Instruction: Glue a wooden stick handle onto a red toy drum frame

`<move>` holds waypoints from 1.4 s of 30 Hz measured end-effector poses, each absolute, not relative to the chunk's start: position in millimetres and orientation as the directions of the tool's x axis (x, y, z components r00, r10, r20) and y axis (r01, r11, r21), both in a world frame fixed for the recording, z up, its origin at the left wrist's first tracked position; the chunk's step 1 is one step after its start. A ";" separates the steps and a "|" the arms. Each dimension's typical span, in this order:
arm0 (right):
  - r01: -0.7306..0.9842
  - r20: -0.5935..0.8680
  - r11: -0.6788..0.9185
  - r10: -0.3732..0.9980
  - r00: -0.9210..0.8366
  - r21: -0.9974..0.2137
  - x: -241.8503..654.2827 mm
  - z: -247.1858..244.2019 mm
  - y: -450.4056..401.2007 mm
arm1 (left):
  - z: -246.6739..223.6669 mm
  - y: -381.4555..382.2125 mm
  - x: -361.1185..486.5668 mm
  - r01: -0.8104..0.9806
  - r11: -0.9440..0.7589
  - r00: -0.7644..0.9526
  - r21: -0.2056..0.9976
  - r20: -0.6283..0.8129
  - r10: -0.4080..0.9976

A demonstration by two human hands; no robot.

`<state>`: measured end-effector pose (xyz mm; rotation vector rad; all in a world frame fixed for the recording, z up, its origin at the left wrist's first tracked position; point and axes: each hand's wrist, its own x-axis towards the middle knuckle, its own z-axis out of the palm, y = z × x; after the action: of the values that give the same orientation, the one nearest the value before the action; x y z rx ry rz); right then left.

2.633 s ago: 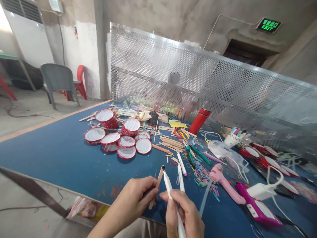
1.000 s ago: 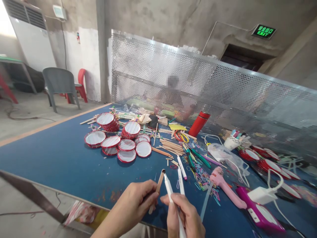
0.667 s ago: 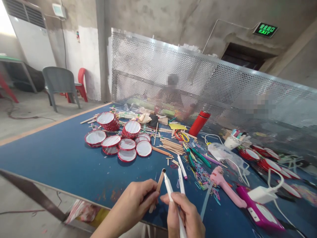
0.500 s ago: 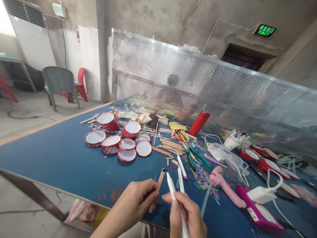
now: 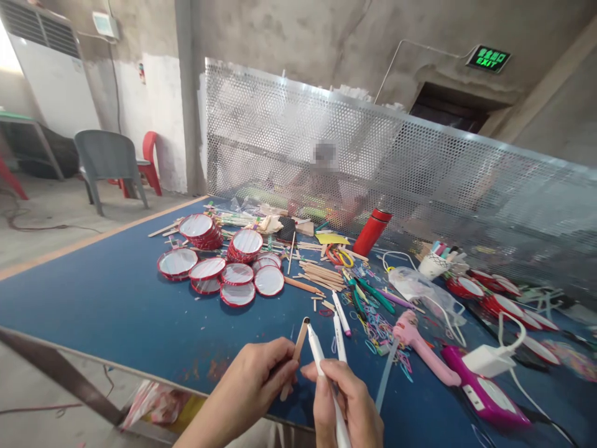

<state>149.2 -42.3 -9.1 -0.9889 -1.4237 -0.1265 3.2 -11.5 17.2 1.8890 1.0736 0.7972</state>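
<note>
Between its thumb and fingers, my left hand [image 5: 261, 376] pinches a flat wooden craft stick [image 5: 301, 338], held tilted with its top end darkened black. My right hand [image 5: 347, 398] grips a white marker [image 5: 316, 348] like a pen, its dark tip at the stick's blackened end; whether they touch I cannot tell. Just beyond the hands, two more white markers [image 5: 342, 313] lie on the blue table [image 5: 116, 311]. Further back is a bundle of bare craft sticks [image 5: 321, 274]. Round red-rimmed discs [image 5: 237, 294] lie in stacks to the left of it.
To the right lie a pink glue gun [image 5: 420, 348], a purple power strip [image 5: 485, 392] with a white plug, loose coloured rubber bands [image 5: 380, 326] and green-handled pliers [image 5: 375, 294]. A red bottle [image 5: 372, 231] stands before a perforated metal screen [image 5: 280, 124]; a person sits behind it.
The marker tip has moved slightly left, up to the stick's black end. Both hands keep their grips, and the whole view has shifted a little.
</note>
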 end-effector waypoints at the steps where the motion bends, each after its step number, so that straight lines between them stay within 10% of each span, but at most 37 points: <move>1: 0.615 0.855 0.617 0.476 0.206 -0.491 149.9 -9.1 -42.3 | 17.2 -11.4 3.2 0.384 -0.316 0.441 0.868 0.129 0.888; 42: 0.513 0.813 0.635 0.501 0.295 -0.577 148.8 -6.9 -46.3 | 17.2 -10.8 2.9 0.349 -0.326 0.442 0.879 0.152 0.884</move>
<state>148.8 -46.3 -6.9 -0.9578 -1.3320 -0.0094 2.9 -10.8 17.2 1.8783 1.0432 0.8282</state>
